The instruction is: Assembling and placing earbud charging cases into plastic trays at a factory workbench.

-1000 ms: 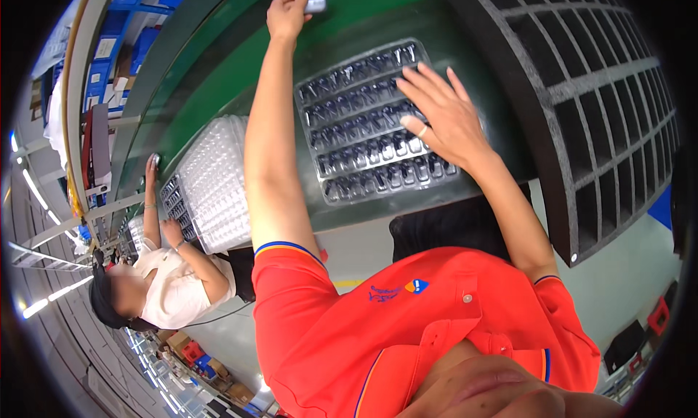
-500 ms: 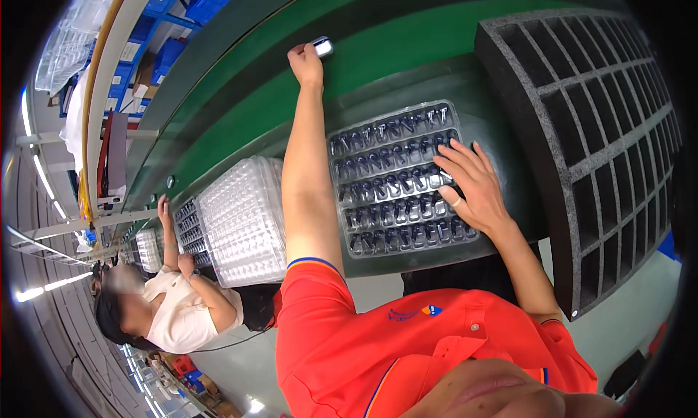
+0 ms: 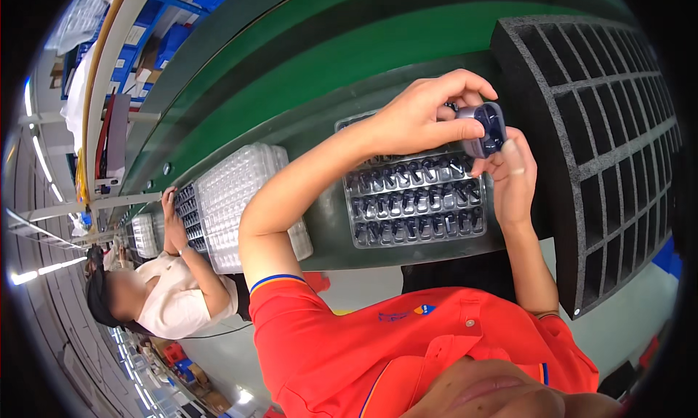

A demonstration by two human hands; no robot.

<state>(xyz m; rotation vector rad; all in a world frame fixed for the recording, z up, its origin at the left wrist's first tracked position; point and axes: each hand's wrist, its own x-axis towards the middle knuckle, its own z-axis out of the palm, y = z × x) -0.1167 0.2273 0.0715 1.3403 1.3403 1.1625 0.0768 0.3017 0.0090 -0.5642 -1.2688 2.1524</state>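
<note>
Above the far right part of a clear plastic tray (image 3: 420, 243), an earbud charging case (image 3: 493, 130) shows its dark, glossy inside. My left hand (image 3: 429, 116) reaches across from the left and is shut on the case, with thumb and fingers on its sides. From below, my right hand (image 3: 513, 174) has its fingers closed at the near edge of the case; whether they also pinch an earbud is hidden. Rows of dark blue earbuds (image 3: 414, 201) fill the tray pockets that show. My left forearm and hand cover the tray's far rows.
A black foam block with many slots (image 3: 569, 167) stands on the right. Stacked clear trays (image 3: 243, 200) sit on the left along the green conveyor belt (image 3: 305, 61). Further left, a co-worker in a white top (image 3: 190, 301) handles another tray of dark parts.
My left hand has come back from the belt with the case, which now shows its inside. My right hand has lifted from the tray to the case. The co-worker's hands have moved.
</note>
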